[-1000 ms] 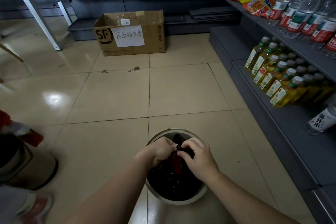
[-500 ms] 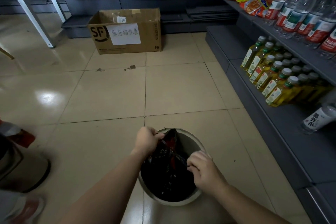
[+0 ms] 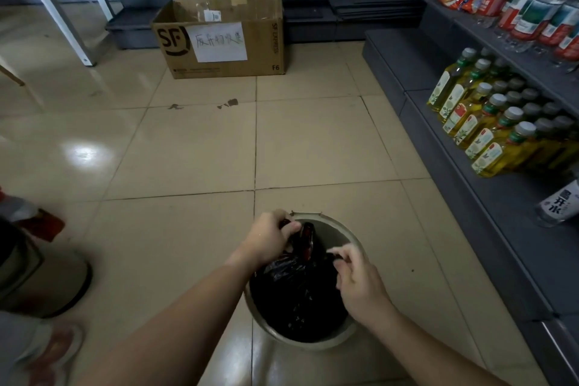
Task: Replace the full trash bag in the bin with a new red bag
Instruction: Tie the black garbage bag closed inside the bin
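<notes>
A round, pale-rimmed trash bin (image 3: 347, 236) is standing on the glossy beige tiled floor (image 3: 188, 150), and a dark, crinkled, shiny plastic trash bag (image 3: 297, 298) is sitting inside it, filling most of its opening. The left hand (image 3: 266, 240) is reaching over the far left rim, its fingers (image 3: 289, 226) curling tightly around a gathered, twisted corner of the bag, where a reddish sheen is showing on the film. The right hand (image 3: 360, 285) is hovering over the right side of the bin, its fingers (image 3: 340, 252) pinching a thin strip of the bag's edge. A brown corrugated cardboard box (image 3: 219, 37) with a white paper label is resting on the floor well beyond the bin, and yellow-filled plastic bottles (image 3: 488, 131) are lining the grey metal shelf (image 3: 513, 207) to the right
</notes>
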Motion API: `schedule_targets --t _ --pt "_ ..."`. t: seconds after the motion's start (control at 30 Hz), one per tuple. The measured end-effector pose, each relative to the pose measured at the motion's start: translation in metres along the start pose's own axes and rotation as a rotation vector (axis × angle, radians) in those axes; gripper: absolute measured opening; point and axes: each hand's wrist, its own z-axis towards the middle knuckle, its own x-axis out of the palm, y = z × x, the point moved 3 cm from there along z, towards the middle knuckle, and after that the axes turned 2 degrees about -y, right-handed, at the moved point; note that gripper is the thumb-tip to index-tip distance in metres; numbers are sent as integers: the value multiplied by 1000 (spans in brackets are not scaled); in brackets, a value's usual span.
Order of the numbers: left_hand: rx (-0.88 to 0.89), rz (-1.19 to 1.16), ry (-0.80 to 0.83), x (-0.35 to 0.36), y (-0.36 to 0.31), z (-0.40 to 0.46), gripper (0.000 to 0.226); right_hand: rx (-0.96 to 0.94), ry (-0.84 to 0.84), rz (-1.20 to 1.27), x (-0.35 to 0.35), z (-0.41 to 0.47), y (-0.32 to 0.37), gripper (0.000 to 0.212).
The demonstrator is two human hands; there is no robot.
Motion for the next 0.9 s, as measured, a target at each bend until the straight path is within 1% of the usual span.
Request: schedule_targets --t 0.07,0.1,0.13,0.17,0.27,0.3,0.37,0.4,0.43,0.5,0.53,0.57,0.6,0.63,0.67,0.7,0.73,0.8,0.83,0.87,0.9 --pt "40 -105 113 5 -8 -8 5 63 -35 65 15 19 18 15" --pt "59 -146 148 7 -10 -11 3 127 -37 130 22 29 23 16" --pt "72 -166 164 6 -10 -13 11 199 -24 225 27 36 25 18" --pt "88 -158 167 4 -10 -13 18 261 0 328 32 42 24 19" --pt "158 -28 195 -4 -7 -16 38 397 105 642 36 45 19 14" --pt "182 4 188 -4 -8 -17 38 418 132 714 36 44 17 14" --pt "214 5 102 0 -10 -21 26 433 162 758 36 42 13 23" --pt "222 -13 48 2 -11 -23 19 428 165 718 35 41 11 30" --pt "221 -30 5 4 -13 -26 16 409 168 613 34 40 8 36" --pt "212 -47 -14 6 -13 -32 18 328 236 298 34 35 7 42" --pt "210 -44 6 6 -13 -34 18 262 279 165 36 33 7 39" --pt "209 -41 38 7 -11 -35 17 188 286 82 38 31 7 28" --pt "205 -60 81 6 -9 -38 21 135 258 50 40 31 9 14" --pt "205 -99 111 4 -7 -41 29 104 215 31 41 30 9 7" --pt "204 -154 117 0 -4 -44 38 90 168 23 41 30 8 10" --pt "202 -169 75 -4 2 -45 42 81 138 15 42 30 8 12" --pt "195 -116 -15 -8 11 -44 44 65 119 3 43 30 8 15" --pt "126 213 -200 -14 33 -42 47 24 95 -33 42 28 10 21" --pt "65 342 -212 -12 44 -42 50 2 82 -49 41 27 11 24" --pt "15 400 -173 -8 57 -42 54 -18 68 -63 40 26 11 26" --pt "-9 399 -111 -2 68 -43 57 -32 56 -72 39 24 12 28"
